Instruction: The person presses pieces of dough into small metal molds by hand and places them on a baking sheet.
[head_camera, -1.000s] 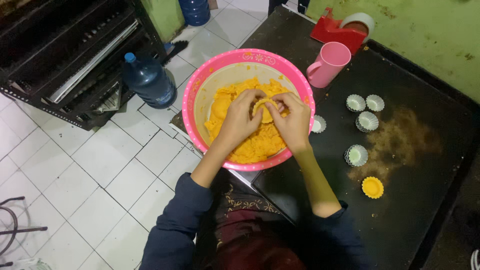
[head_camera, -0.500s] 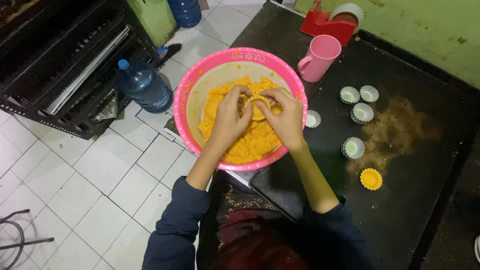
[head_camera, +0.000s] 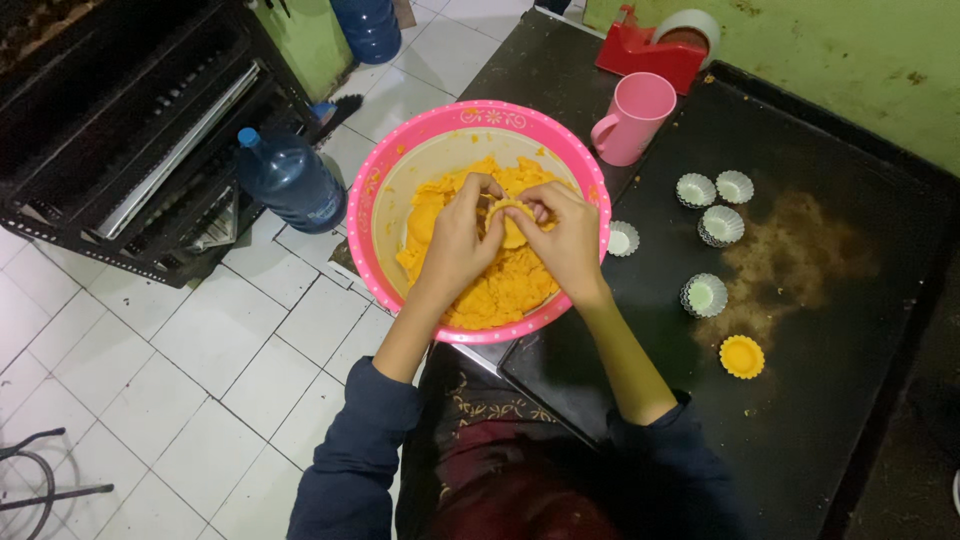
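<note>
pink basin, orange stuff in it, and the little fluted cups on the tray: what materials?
Pink basin: looks like plastic, with a smooth glossy rim and moulded white dots.
Orange dough: soft, matte and crumbly; both hands, left hand and right hand, pinch a piece of it.
Fluted cups: probably thin metal, with a pale sheen and crimped walls; paper cannot be ruled out.
Tray: dark, dull, likely metal.

A dark desk carries a large black baking tray on the right. On the tray lie five small fluted moulds, one dough-lined yellow mould nearer, and a brown powdery smear. At the far edge stand a pink mug and a red tape dispenser. A pink basin of orange dough sits at the left, overhanging the white-tiled floor.
</note>
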